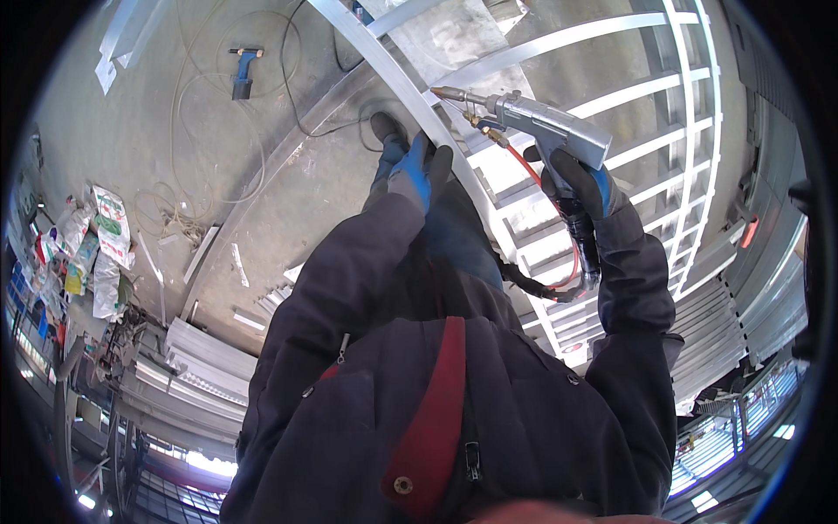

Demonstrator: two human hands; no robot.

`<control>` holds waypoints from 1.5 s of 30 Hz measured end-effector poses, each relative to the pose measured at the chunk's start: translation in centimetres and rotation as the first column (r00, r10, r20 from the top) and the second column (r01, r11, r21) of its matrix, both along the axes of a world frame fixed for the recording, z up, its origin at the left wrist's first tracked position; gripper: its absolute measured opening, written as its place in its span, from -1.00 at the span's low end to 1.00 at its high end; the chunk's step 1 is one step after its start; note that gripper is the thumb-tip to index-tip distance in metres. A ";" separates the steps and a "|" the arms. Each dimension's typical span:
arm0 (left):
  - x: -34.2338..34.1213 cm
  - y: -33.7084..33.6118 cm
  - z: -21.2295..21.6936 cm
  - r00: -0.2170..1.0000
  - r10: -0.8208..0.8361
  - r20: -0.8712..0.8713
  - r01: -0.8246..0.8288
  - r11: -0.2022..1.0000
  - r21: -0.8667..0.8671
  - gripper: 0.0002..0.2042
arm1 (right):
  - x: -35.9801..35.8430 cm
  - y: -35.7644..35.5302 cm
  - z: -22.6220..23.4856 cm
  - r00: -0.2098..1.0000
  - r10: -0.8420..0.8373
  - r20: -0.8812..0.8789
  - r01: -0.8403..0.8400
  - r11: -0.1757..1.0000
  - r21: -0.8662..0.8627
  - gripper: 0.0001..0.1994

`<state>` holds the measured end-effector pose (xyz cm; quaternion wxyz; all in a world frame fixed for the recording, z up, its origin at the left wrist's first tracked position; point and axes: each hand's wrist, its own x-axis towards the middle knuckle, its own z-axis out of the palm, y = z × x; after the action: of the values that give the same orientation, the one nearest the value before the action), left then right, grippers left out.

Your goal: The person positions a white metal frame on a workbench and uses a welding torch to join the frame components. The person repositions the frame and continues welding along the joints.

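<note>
My right hand [587, 179], in a blue and dark grey glove, is closed around the grip of a silver welding gun [554, 127]. The gun's copper-coloured nozzle points left and reaches over the long near bar of a bright metal frame [384, 63]. From the gun run a thin red hose [525, 166] and a thick black cable [587, 240]. My left hand [417, 170], gloved the same way, is in front of my body beside that bar, fingers stretched and apart. It holds nothing that I can see; whether it touches the bar I cannot tell.
On the concrete floor at the far left lies a blue cordless power tool [244, 72], near loose cables [297, 122]. Bags and scraps [109, 227] are piled at the left. Metal profiles [205, 358] are stacked at the lower left. Corrugated sheets [711, 332] lie at the right.
</note>
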<state>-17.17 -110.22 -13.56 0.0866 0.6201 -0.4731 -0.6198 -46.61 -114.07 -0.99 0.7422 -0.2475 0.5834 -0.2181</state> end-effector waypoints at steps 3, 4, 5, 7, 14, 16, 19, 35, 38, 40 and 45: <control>-1.2 -0.4 -0.8 0.990 -0.024 0.137 0.025 1.000 -0.008 -0.50 | -0.6 -0.3 -1.3 0.999 0.006 0.053 -0.007 1.000 0.014 -0.58; -1.4 -0.3 -1.1 0.988 -0.006 0.155 0.016 0.998 -0.059 -0.50 | -0.7 -0.3 -1.7 0.998 0.009 0.068 -0.012 0.999 0.034 -0.58; -1.7 -0.1 -1.4 0.983 0.006 0.185 0.002 0.999 -0.039 -0.50 | -0.9 -0.2 -1.9 0.998 -0.002 0.067 0.000 0.999 0.039 -0.58; -2.0 0.2 -1.9 0.991 0.119 0.063 -0.117 0.993 -0.034 -0.53 | -1.1 -0.2 -2.2 0.998 -0.021 0.059 0.019 0.999 0.030 -0.58; -2.2 0.1 -1.5 0.981 0.177 0.077 -0.180 0.983 0.043 -0.59 | -1.1 -0.1 -2.9 0.999 0.007 0.052 -0.008 1.000 0.000 -0.61; -2.3 -0.2 -1.4 0.981 0.183 0.062 -0.187 0.981 0.058 -0.59 | -1.2 -0.2 -2.9 0.998 0.031 0.051 -0.030 0.999 -0.017 -0.63; -2.3 -0.3 -1.5 0.982 0.184 0.046 -0.186 0.980 0.069 -0.60 | -1.2 -0.3 -2.7 0.998 0.052 0.031 -0.051 0.998 -0.035 -0.66; -1.7 -0.1 -2.0 0.972 0.235 0.011 -0.233 0.956 0.178 -0.59 | -1.8 0.3 -3.3 0.996 0.064 0.067 -0.066 0.997 0.032 -0.65; -1.8 -0.5 -1.8 0.972 0.235 0.015 -0.233 0.955 0.184 -0.59 | -1.5 0.5 -2.9 0.998 0.053 0.039 -0.054 0.998 0.027 -0.64; -1.8 -0.6 -1.7 0.973 0.232 0.013 -0.230 0.956 0.184 -0.60 | -1.4 0.5 -2.8 0.998 0.053 0.022 -0.054 0.998 0.032 -0.64; -1.7 -0.8 -1.4 0.979 0.199 0.054 -0.205 0.962 0.178 -0.61 | -1.8 0.6 -2.9 0.996 0.091 0.013 -0.091 0.996 0.005 -0.64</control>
<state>-18.89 -111.06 -14.99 0.0836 0.6814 -0.3498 -0.6375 -48.39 -113.47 -3.87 0.7558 -0.2705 0.5672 -0.1839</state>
